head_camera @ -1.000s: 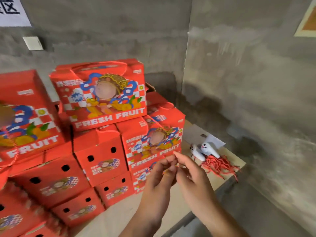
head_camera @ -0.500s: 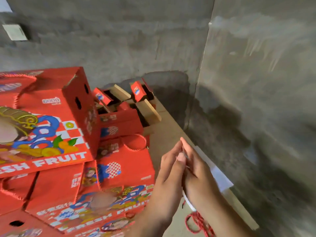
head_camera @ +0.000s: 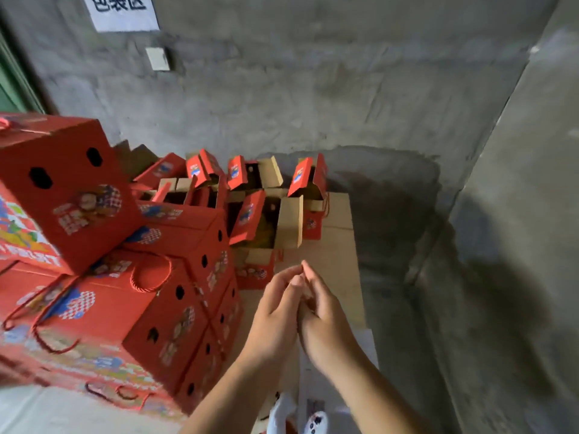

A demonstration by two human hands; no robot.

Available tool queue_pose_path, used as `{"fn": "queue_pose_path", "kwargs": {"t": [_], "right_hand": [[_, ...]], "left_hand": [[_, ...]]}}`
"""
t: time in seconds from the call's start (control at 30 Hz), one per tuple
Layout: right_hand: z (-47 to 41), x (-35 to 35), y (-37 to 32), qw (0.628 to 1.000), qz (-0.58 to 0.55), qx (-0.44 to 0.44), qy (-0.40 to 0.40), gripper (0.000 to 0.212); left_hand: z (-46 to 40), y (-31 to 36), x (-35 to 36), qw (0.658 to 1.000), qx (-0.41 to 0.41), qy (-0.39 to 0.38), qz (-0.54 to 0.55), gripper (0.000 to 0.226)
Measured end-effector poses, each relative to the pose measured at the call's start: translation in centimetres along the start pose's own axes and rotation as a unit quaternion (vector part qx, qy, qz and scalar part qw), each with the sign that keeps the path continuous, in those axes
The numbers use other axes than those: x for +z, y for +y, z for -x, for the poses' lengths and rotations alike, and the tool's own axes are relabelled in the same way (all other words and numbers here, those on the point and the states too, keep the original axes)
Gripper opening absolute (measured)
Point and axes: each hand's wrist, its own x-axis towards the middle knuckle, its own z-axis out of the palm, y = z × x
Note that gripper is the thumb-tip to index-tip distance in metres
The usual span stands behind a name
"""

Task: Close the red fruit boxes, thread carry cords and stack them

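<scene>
— Closed red fruit boxes (head_camera: pixel 150 308): stacked at left on the table (head_camera: pixel 338 264), long axes running from lower left toward upper right, hole-punched end faces turned toward the hands. Topmost box (head_camera: pixel 62 189) tilted, end face with two holes facing the camera. Red cord handle (head_camera: pixel 150 274) looped on one lid.

— Open boxes (head_camera: pixel 260 211)?

— Behind the stack, near the wall (head_camera: pixel 313 89); flaps upright, brown insides showing, mouths upward.

— Left hand (head_camera: pixel 275 311)?

— Fingers straight and close, pressed against the right hand (head_camera: pixel 326 321); fingertips meeting at top. Something small possibly pinched between; cannot tell what.

— Right hand?

— Same posture, palm inward, touching the left along the fingers.

— Boxes relative to hands?

— Closed stack just left of the left hand, not touching. Open boxes beyond the fingertips, apart. White objects (head_camera: pixel 316 422) at bottom edge, below the wrists.
</scene>
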Motion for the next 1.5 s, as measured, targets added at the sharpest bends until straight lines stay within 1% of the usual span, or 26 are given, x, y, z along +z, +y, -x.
{"fn": "queue_pose_path", "kwargs": {"t": [0.17, 0.33, 0.5, 0.57, 0.63, 0.7, 0.77, 0.8, 0.83, 0.87, 0.9, 0.93, 0.97, 1.0, 1.03, 1.07, 1.13, 1.17, 1.2, 1.23, 1.3, 1.33, 1.37, 1.43, 1.47, 1.5], "right_hand": [[-1.1, -1.1, -0.6, 0.999, 0.018, -0.003, -0.036, 0.063], [-1.3, -1.1, -0.9, 0.996, 0.068, 0.011, -0.05, 0.068], [-4.4, -0.3, -0.3, 0.992, 0.092, 0.004, -0.088, 0.07], [-6.8, 0.2, 0.4, 0.989, 0.092, 0.002, -0.112, 0.064], [-9.9, 1.0, 1.3, 0.989, 0.075, 0.02, -0.13, 0.049], [-13.1, 2.0, 2.0, 0.983, 0.096, 0.002, -0.156, 0.037], [-16.9, 3.0, 2.7, 0.971, 0.143, -0.027, -0.189, 0.033], [-18.8, 3.7, 3.0, 0.965, 0.142, -0.033, -0.217, 0.034], [-20.7, 4.3, 3.7, 0.958, 0.154, -0.021, -0.241, 0.033], [-22.9, 4.9, 4.8, 0.948, 0.199, -0.013, -0.247, 0.04], [-24.9, 5.4, 5.7, 0.932, 0.264, 0.004, -0.249, 0.053], [-26.3, 5.7, 6.8, 0.91, 0.32, 0.033, -0.26, 0.064], [-27.3, 5.9, 8.1, 0.889, 0.363, 0.059, -0.273, 0.069], [-27.7, 5.9, 9.5, 0.87, 0.399, 0.07, -0.282, 0.066], [-27.7, 5.7, 10.7, 0.858, 0.426, 0.061, -0.281, 0.057], [-27.4, 5.2, 11.8, 0.855, 0.445, 0.034, -0.263, 0.047], [-26.5, 3.7, 13.3, 0.87, 0.45, -0.014, -0.202, 0.031], [-26.1, 2.6, 13.7, 0.877, 0.443, -0.022, -0.183, 0.03], [-25.5, 1.3, 13.9, 0.879, 0.443, -0.019, -0.179, 0.029], [-24.6, -0.1, 14.1, 0.876, 0.444, -0.02, -0.189, 0.026], [-22.1, -3.1, 14.7, 0.871, 0.443, -0.045, -0.208, 0.017], [-20.7, -4.5, 15.0, 0.867, 0.449, -0.072, -0.204, 0.015], [-19.7, -5.5, 15.3, 0.854, 0.469, -0.098, -0.2, 0.015], [-19.3, -6.1, 15.6, 0.821, 0.526, -0.118, -0.191, 0.017], [-19.9, -5.7, 15.5, 0.819, 0.531, -0.106, -0.191, 0.016], [-20.8, -5.0, 15.4, 0.819, 0.526, -0.107, -0.205, 0.017]], "left_hand": [[-0.6, 0.7, 1.2, 1.0, -0.001, 0.026, 0.01, 0.027], [-0.7, -0.3, 1.3, 0.998, -0.042, 0.028, 0.046, 0.03], [-3.9, -1.4, 0.9, 0.991, -0.077, 0.083, 0.072, 0.027], [-5.8, -1.7, 0.7, 0.987, -0.077, 0.126, 0.058, 0.021], [-8.1, -2.2, 0.1, 0.979, -0.083, 0.184, 0.026, 0.016], [-10.0, -3.0, -0.6, 0.972, -0.078, 0.223, -0.007, 0.017], [-11.8, -4.2, -1.3, 0.962, -0.096, 0.254, -0.019, 0.018], [-12.5, -4.8, -1.7, 0.96, -0.1, 0.261, -0.031, 0.019], [-13.2, -5.5, -2.0, 0.957, -0.105, 0.267, -0.042, 0.018], [-13.9, -6.2, -2.3, 0.953, -0.112, 0.278, -0.036, 0.017], [-14.6, -7.0, -2.5, 0.949, -0.124, 0.289, -0.025, 0.017], [-15.1, -7.9, -2.7, 0.945, -0.128, 0.298, -0.035, 0.017], [-15.3, -8.5, -2.8, 0.943, -0.125, 0.301, -0.062, 0.018], [-15.6, -9.1, -2.7, 0.943, -0.123, 0.295, -0.09, 0.021], [-15.7, -9.7, -2.6, 0.944, -0.121, 0.291, -0.1, 0.023], [-15.9, -10.1, -2.3, 0.947, -0.113, 0.285, -0.1, 0.024], [-16.5, -10.4, -1.5, 0.947, -0.095, 0.283, -0.122, 0.026], [-16.9, -10.5, -1.1, 0.942, -0.085, 0.285, -0.158, 0.027], [-17.4, -10.8, -0.8, 0.933, -0.078, 0.286, -0.203, 0.031], [-17.8, -11.1, -0.5, 0.92, -0.077, 0.287, -0.256, 0.04], [-17.9, -11.5, 0.3, 0.882, -0.1, 0.265, -0.377, 0.068], [-17.7, -11.5, 0.9, 0.869, -0.122, 0.244, -0.414, 0.082], [-17.6, -11.6, 1.3, 0.87, -0.14, 0.218, -0.419, 0.094], [-17.9, -11.9, 1.5, 0.9, -0.177, 0.169, -0.359, 0.113], [-18.4, -11.7, 1.1, 0.909, -0.207, 0.154, -0.326, 0.121], [-19.0, -11.6, 0.4, 0.91, -0.243, 0.143, -0.304, 0.126]]}}
